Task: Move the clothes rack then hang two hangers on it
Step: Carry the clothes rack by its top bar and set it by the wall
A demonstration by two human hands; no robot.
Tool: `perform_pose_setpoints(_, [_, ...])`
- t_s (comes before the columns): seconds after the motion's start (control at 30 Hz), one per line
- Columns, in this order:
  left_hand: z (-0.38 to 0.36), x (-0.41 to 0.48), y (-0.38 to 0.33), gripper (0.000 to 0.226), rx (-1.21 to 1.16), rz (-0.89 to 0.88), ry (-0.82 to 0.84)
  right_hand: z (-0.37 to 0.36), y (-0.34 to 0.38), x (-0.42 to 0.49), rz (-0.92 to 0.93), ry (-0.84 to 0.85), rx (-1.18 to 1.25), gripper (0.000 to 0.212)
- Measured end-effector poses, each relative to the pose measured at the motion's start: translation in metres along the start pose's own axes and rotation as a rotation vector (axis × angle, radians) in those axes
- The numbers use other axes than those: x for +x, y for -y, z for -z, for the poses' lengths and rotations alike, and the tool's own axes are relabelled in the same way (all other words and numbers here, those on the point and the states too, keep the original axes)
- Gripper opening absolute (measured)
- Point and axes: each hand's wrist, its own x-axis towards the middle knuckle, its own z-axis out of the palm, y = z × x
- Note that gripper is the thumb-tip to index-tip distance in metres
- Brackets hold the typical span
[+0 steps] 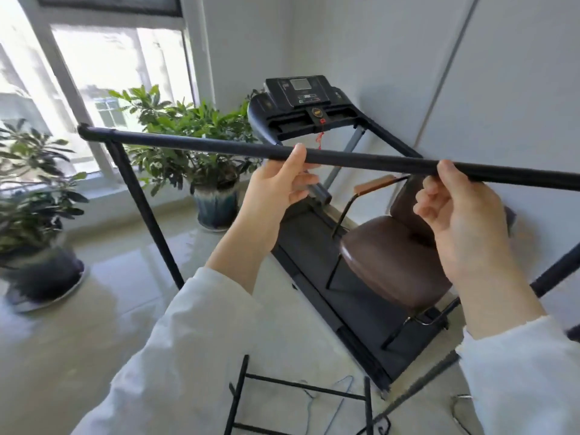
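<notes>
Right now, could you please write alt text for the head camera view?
Both hands, left hand and right hand, touch the black top bar of a clothes rack, fingers loosely curled. Behind stand a treadmill, a brown chair and potted plants by a window.

Floor [131,277]: pale glossy tile, reflecting window light. Standing directly on it: two potted plants, one in a dark pot on a saucer at left [44,277], one in a blue-white glazed pot near the window [216,205]. Treadmill [332,277] lies along the right wall; a brown padded chair [392,262] has its legs on the treadmill deck. Black rack base bars [298,400] rest at bottom centre. A thin blue wire hanger [340,392] lies on the floor just beside them; another wire item at bottom right, blurred.
</notes>
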Motion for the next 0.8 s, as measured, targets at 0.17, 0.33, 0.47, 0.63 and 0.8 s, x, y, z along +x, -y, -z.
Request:
perform_pose_setpoints(0.17, [0.057,-0.027,-0.026,0.020,-0.014,-0.053,-0.144,-0.058,0.000,-0.020,-0.028,0.135,0.061,0.021])
perform_pose_setpoints(0.33, [0.121,-0.064,-0.052,0.020,0.009,-0.107,-0.236,-0.117,-0.004,-0.053,-0.053,0.306,0.112,0.020])
perform_pose_setpoints(0.47, [0.168,-0.093,-0.069,0.018,0.061,-0.132,-0.318,-0.161,-0.006,-0.085,-0.081,0.389,0.138,0.021])
perform_pose_setpoints(0.63, [0.229,-0.131,-0.084,0.017,0.073,-0.149,-0.410,-0.213,-0.016,-0.127,-0.126,0.483,0.160,0.022])
perform_pose_setpoints(0.8, [0.286,-0.171,-0.097,0.017,0.091,-0.169,-0.524,-0.264,-0.029,-0.167,-0.181,0.605,0.218,0.019])
